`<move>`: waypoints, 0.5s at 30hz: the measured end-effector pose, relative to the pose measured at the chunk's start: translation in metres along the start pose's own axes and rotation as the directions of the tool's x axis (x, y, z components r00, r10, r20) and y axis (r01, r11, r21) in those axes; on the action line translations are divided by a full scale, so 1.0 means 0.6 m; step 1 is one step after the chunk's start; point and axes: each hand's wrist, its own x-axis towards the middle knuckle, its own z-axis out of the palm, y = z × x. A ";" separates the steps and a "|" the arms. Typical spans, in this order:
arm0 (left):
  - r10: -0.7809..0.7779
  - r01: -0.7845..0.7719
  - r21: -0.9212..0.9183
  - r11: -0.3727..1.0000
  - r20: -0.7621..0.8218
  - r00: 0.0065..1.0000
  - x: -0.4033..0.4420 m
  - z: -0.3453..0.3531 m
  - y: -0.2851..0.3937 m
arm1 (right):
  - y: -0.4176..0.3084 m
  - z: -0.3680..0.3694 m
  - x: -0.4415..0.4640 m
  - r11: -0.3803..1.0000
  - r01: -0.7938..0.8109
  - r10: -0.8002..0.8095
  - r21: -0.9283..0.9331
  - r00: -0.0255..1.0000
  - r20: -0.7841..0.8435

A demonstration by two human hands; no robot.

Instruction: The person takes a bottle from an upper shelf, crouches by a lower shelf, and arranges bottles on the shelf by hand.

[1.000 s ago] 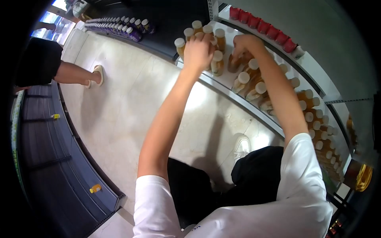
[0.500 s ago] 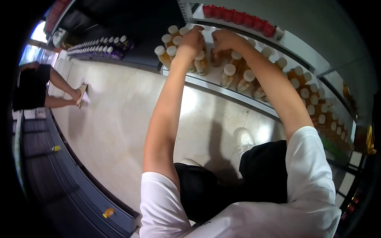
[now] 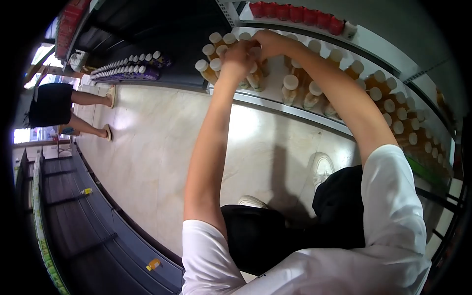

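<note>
Bottles of orange-yellow drink with white caps stand in rows on a white shelf. My left hand (image 3: 239, 58) is among the left group of drink bottles (image 3: 210, 51), its fingers bent around a bottle top and partly hidden. Right beside it, my right hand (image 3: 268, 43) curls its fingers round a drink bottle (image 3: 264, 66) at the right side of this group. The two hands nearly touch, and the fingertips are hard to make out. A gap separates this bottle from the right group of drink bottles (image 3: 290, 89), partly covered by my right forearm.
Red cans (image 3: 296, 14) line the shelf above. Purple bottles (image 3: 147, 72) stand on a dark shelf at left. A person in dark shorts (image 3: 50, 104) stands on the pale floor (image 3: 147, 147). An orange bottle (image 3: 153, 265) lies on the lower-left dark shelf (image 3: 98, 236).
My right hand has moved left with a drink bottle, closing up to my left hand. The gap before the right group is wider. The view has shifted slightly, and the other person's legs have moved.
</note>
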 end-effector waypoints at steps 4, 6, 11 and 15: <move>0.008 -0.006 0.090 0.996 -0.027 1.000 -0.011 0.009 -0.011 | 0.007 0.001 0.007 0.999 -0.016 0.017 0.033 1.000 -0.024; 0.023 -0.021 0.096 0.995 -0.019 1.000 -0.011 0.009 -0.005 | 0.013 -0.004 0.001 0.999 -0.034 0.034 0.029 0.999 0.014; -0.010 0.011 0.208 0.978 -0.007 1.000 -0.008 0.023 0.006 | 0.043 0.008 -0.008 0.992 0.031 -0.027 0.126 0.999 -0.039; -0.050 0.050 0.246 0.968 -0.006 0.999 0.001 0.036 0.005 | 0.072 -0.025 0.006 0.959 -0.051 0.050 0.278 0.999 0.009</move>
